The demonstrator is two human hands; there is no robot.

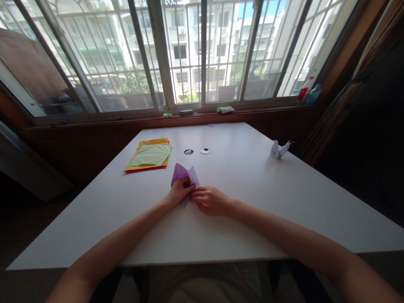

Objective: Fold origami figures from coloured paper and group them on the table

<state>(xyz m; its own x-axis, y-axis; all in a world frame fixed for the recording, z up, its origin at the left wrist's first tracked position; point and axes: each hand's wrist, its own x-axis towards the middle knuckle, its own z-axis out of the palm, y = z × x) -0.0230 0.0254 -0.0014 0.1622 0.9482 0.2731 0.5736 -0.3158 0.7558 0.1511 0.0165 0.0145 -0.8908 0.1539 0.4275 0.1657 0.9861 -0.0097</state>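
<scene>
Now both hands (195, 195) pinch purple paper (184, 174), tip pointing nearward.

Left hand (178, 191), right hand (211, 200) together, fingers curled.

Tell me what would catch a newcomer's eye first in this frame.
At the centre of the white table, the left hand and right hand both pinch a partly folded purple paper sheet. To its left lies a stack of yellow, green and red paper sheets, and a small white folded paper figure stands alone near the table's right edge. Behind, a wide barred window fills the background with bright apartment blocks.
</scene>
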